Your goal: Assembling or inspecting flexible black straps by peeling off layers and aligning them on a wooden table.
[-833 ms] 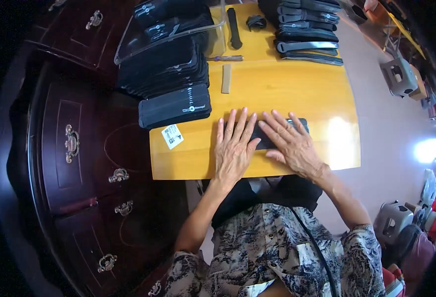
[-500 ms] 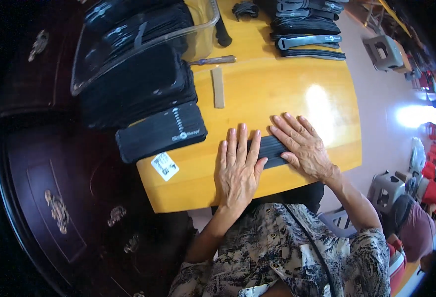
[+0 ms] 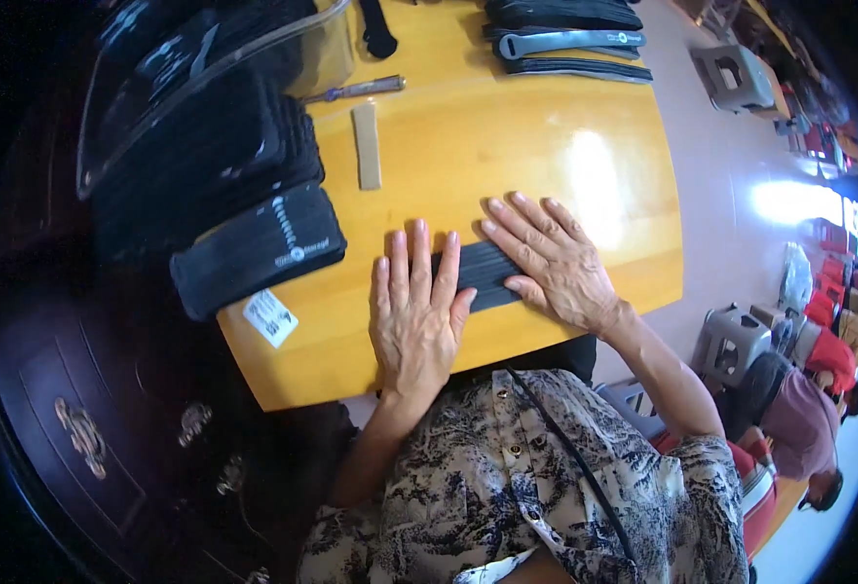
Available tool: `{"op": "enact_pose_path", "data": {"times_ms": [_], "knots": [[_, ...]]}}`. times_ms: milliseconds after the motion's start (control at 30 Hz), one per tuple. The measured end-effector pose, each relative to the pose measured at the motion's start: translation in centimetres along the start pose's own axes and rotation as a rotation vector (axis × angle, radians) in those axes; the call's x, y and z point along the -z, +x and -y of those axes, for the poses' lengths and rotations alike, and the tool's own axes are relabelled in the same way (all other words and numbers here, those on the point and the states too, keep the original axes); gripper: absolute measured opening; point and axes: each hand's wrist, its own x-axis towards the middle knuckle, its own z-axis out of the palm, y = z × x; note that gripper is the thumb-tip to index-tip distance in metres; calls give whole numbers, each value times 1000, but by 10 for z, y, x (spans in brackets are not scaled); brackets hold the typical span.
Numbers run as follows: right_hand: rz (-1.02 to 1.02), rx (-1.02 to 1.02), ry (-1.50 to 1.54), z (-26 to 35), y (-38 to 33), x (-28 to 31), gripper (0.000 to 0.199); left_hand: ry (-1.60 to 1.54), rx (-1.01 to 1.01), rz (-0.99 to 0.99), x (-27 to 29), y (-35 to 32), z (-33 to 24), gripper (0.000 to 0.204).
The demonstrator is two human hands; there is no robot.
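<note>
My left hand [image 3: 415, 311] lies flat with its fingers stretched forward, over the left end of a black ribbed strip bundle [image 3: 478, 274]. On the right end rests my right hand [image 3: 556, 265], also flat, with fingers apart. Only the middle of the bundle shows between the two hands; its ends are covered. Beyond my left hand lies a stack of black flat pieces [image 3: 259, 248] with light print. A short tan strip [image 3: 368, 147] is on the yellow table [image 3: 478, 136], near a screwdriver-like tool [image 3: 363, 89].
At the back left a clear plastic bin [image 3: 327, 49] holds many black pieces. More black straps [image 3: 565, 66], one grey-topped, are piled at the far right. A white label [image 3: 270, 317] lies at the table's left edge. Dark drawers [image 3: 88, 389] stand left; grey stools [image 3: 736, 341] and people are right.
The whole view has shifted, so the table and its things sit farther left and slightly higher in the picture. Both hands remain flat on the black strip bundle.
</note>
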Motion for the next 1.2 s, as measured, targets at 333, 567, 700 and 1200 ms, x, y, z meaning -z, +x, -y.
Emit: {"op": "enact_pose_path", "data": {"times_ms": [333,567,700,1200], "knots": [[-248,48,27,1,-7,-14,59,73,-64,-182,-2,-8,-3,59],[-366,-64,26,-3,-40,-10,61,-28,-132,-288,1,-7,-23,58],[-332,-44,59,-11,-45,-16,62,-41,-210,-307,-1,2,-27,57],[-137,-71,55,-9,-36,-5,63,-27,-168,-134,-6,13,-13,62]]}}
